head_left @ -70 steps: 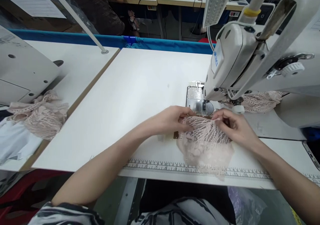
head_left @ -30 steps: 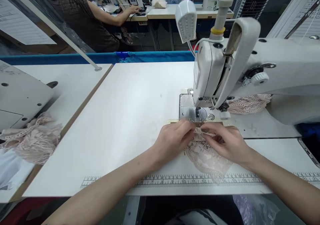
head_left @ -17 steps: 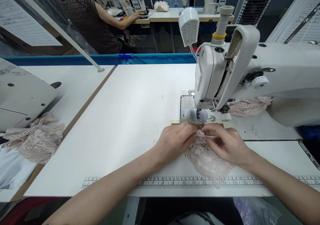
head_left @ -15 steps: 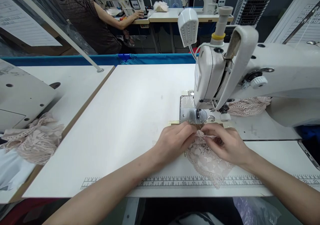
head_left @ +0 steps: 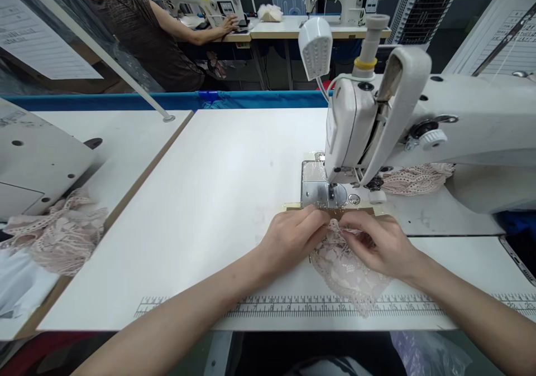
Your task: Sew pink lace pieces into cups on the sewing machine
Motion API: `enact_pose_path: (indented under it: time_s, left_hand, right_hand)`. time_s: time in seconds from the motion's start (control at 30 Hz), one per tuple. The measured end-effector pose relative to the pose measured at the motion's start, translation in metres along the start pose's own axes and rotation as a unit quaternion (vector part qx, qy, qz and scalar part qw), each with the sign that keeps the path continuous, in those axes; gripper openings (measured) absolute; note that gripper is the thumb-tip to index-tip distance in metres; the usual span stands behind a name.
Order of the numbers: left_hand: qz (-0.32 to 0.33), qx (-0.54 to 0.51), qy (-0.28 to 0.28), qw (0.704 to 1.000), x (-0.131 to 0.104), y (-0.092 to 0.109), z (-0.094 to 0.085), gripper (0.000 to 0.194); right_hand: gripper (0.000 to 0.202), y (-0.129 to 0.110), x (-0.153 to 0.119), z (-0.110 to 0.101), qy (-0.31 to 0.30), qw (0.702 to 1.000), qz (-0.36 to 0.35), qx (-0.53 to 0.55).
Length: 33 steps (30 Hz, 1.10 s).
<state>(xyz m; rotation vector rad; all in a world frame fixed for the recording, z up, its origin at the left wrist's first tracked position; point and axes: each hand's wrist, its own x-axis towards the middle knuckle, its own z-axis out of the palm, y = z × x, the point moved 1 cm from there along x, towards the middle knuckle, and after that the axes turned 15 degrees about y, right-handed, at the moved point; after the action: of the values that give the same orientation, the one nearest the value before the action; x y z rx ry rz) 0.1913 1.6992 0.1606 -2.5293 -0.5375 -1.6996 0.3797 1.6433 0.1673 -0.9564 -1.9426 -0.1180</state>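
A pale pink piece of lace fabric (head_left: 349, 275) lies on the white table just in front of the sewing machine (head_left: 355, 125), its lower tip reaching over the printed ruler. My left hand (head_left: 295, 234) pinches the lace's upper edge from the left. From the right, my right hand (head_left: 374, 239) pinches the same edge between thumb and forefinger. Both sets of fingertips are close together, just short of the metal needle plate (head_left: 314, 192). My fingers cover part of the upper edge.
More pink lace trim (head_left: 419, 179) lies under the machine arm. A lace heap (head_left: 69, 231) rests on the left table. The printed ruler (head_left: 288, 306) runs along the front edge. A lamp (head_left: 315, 47) stands beside the machine head. Across the partition, a person (head_left: 151, 35) sits at another machine.
My hands and the lace stay almost in place, with only slight finger movement on the right. The person's hand in the background has shifted slightly left.
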Motion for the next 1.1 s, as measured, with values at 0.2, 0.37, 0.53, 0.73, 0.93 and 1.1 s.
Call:
enact_pose_path:
  time_s: [0.2,0.37,0.53,0.73,0.93,1.1]
  left_hand:
    - [0.007,-0.001,-0.009,1.000,0.001,0.001,-0.001,0.008]
    - [0.028,0.007,-0.009,1.000,0.003,0.002,-0.004,0.007]
    - [-0.017,-0.030,-0.021,0.999,0.003,0.004,-0.004,0.014]
    - [-0.094,-0.106,-0.040,0.989,0.000,0.009,-0.002,0.009]
    - [-0.348,-0.359,-0.245,0.830,0.010,0.020,-0.010,0.008]
    - [-0.343,-0.238,-0.227,0.880,0.009,0.016,0.002,0.011]
  right_hand:
    - [0.020,0.002,-0.002,0.001,-0.013,1.000,-0.001,-0.013]
    - [0.021,0.003,-0.002,-0.002,0.020,0.997,-0.051,-0.051]
    - [0.018,-0.005,0.002,-0.012,0.058,0.955,-0.260,-0.131]
    - [0.009,-0.017,0.008,-0.021,0.028,0.927,-0.334,-0.167]
    - [0.011,-0.040,0.023,-0.046,-0.118,0.991,0.056,0.017]
    - [0.017,-0.024,0.029,-0.037,-0.196,0.957,0.215,0.014]
